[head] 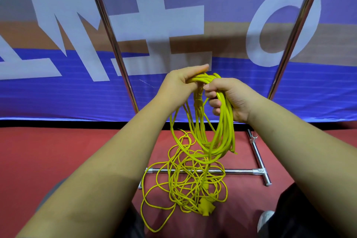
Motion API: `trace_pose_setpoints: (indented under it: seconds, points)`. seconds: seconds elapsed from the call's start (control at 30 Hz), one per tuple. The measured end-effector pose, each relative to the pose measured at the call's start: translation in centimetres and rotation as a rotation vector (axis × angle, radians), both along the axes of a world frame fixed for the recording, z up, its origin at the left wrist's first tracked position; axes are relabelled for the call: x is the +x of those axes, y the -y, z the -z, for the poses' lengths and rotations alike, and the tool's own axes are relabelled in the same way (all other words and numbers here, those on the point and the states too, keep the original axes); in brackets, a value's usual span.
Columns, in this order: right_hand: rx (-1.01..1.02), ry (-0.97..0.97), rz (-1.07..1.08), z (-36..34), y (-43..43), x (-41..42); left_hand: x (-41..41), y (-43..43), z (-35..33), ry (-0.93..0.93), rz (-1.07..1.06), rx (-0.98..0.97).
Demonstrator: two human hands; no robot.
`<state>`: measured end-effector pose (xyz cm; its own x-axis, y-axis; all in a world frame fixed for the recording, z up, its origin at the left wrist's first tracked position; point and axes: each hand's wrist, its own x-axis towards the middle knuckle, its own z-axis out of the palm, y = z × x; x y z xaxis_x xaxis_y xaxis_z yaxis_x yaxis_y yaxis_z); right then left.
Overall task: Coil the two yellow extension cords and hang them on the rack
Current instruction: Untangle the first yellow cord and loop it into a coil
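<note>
Both hands, the left hand (178, 83) and the right hand (228, 98), grip a hanging yellow coil (222, 131); loose cord (185, 185), perhaps the second one, sprawls on the red floor (58, 150) across the rack's base bar (239, 170).

Gap between rack uprights (107, 25), cord tangle (193, 177) covering base bar (239, 170), perhaps touching

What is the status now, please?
Left hand, right hand both grip coil. Loose cord tangled on floor, across rack base. Coil not yet hung.
</note>
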<state>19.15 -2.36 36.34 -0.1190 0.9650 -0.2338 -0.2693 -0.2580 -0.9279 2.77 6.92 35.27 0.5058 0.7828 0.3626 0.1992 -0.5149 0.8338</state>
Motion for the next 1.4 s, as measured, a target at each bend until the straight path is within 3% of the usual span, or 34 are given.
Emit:
trace_pose_setpoints:
  seconds: [0.1, 0.17, 0.33, 0.37, 0.47, 0.6, 0.67, 0.7, 0.77, 0.83, 0.9, 0.97, 1.17, 1.3, 1.4]
  points:
    - [-0.036, -0.012, 0.057, 0.2, -0.5, 0.1, -0.9, -1.0, 1.3, -0.226, -0.139, 0.009]
    - [-0.049, 0.011, 0.077, 0.4, -0.6, 0.1, -1.5, -1.5, 2.1, -0.354, -0.221, -0.095]
    - [-0.061, 0.007, 0.120, 0.6, -1.0, 0.7, -2.6, -1.6, 4.5, -0.944, -0.137, -0.355]
    - [-0.061, -0.004, 0.125, 0.5, -1.0, 0.9, -2.7, -1.4, 5.5, -0.985, -0.096, -0.442]
    - [-0.068, -0.029, 0.147, 0.4, -1.2, 1.4, -2.4, -1.2, 8.5, -0.774, -0.058, -0.663]
    - [-0.048, 0.008, 0.233, 0.6, -1.5, 1.6, -1.2, -1.5, 10.9, -0.306, -0.237, -0.669]
    - [-0.037, 0.030, 0.305, 0.8, -1.9, 2.1, -0.7, -1.3, 12.9, -0.200, -0.291, -0.750]
    - [-0.037, 0.044, 0.341, 0.9, -2.0, 2.4, -0.4, -0.7, 14.0, -0.222, -0.277, -0.795]
    - [-0.046, 0.077, 0.409, 1.3, -2.1, 3.0, -0.2, 0.9, 16.9, -0.526, -0.181, -0.758]
    - [-0.063, 0.106, 0.456, 1.8, -2.1, 3.6, 0.0, 2.8, 20.1, -0.948, 0.054, -0.588]
    - [-0.078, 0.115, 0.486, 2.2, -2.2, 4.2, 0.7, 5.3, 22.6, -1.186, 0.273, -0.408]
    - [-0.096, 0.105, 0.512, 2.6, -2.2, 4.9, 1.5, 8.2, 25.1, -1.251, 0.372, -0.363]
    - [-0.121, 0.157, 0.527, 3.6, -1.8, 6.4, 1.4, 12.8, 32.4, -1.258, 0.412, -0.619]
    - [-0.116, 0.232, 0.525, 3.9, -1.6, 7.1, -1.1, 12.5, 34.0, -1.388, 0.363, -0.493]
    - [-0.131, 0.263, 0.505, 3.9, -1.5, 7.7, -2.0, 10.9, 34.0, -1.329, 0.257, -0.481]
